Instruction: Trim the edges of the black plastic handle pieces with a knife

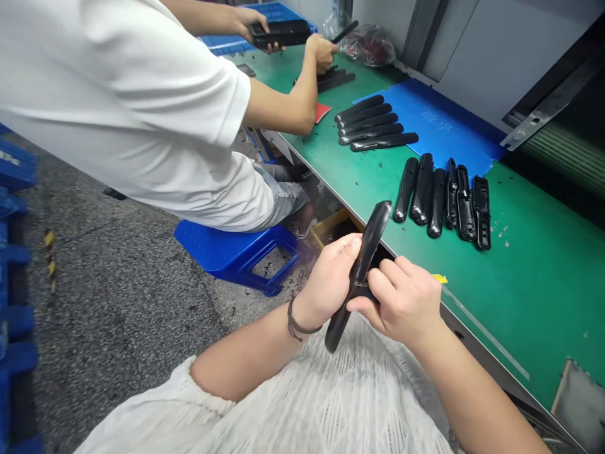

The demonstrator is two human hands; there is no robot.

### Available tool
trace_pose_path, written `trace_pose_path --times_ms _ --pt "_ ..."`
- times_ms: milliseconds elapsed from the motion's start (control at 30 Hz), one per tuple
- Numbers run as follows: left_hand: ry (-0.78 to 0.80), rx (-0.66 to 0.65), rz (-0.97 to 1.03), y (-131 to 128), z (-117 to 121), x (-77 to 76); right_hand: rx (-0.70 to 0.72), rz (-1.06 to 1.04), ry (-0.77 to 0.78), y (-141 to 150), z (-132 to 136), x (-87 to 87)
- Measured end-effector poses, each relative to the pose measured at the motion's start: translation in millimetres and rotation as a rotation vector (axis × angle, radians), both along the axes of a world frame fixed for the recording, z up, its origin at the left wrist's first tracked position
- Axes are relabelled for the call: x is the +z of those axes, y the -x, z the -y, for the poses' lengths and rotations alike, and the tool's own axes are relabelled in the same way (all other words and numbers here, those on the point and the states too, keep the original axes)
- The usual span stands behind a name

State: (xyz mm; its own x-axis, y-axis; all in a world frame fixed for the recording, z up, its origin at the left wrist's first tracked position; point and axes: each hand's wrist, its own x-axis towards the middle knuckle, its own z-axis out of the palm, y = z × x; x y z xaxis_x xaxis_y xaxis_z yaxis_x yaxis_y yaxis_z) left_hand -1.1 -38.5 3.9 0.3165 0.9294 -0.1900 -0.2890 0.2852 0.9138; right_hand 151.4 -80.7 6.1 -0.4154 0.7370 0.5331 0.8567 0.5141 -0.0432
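Observation:
In front of my body, my left hand (333, 277) grips a long, glossy black plastic part (372, 239) with a curved, rounded shape. The part is tilted, its upper end towards the table and its lower end close to my shirt. My right hand (401, 296) is closed right beside the part's middle, thumb against its lower half. Something dark shows at those curled fingers, but they hide most of it and I cannot tell its kind. On the table beyond lie several similar black plastic parts (424, 189), some with their hollow, ribbed inner side up.
A co-worker (165, 107) at the left holds black parts over the green table (520, 296). Another row of black parts (373, 123) lies near a blue sheet (435, 120). A blue stool (222, 252) stands on the floor, and a yellow bin (326, 230) sits below the table edge.

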Motion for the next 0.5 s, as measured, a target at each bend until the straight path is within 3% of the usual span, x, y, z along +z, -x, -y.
trace_pose_path --times_ms 333,500 --pt "0.045 0.022 0.078 -4.0 2.0 -1.0 -0.046 0.008 -0.057 4.3 11.2 -11.3" --pt "0.118 0.053 0.148 -5.4 -4.4 3.3 0.003 -0.017 0.015 11.8 17.7 -17.7"
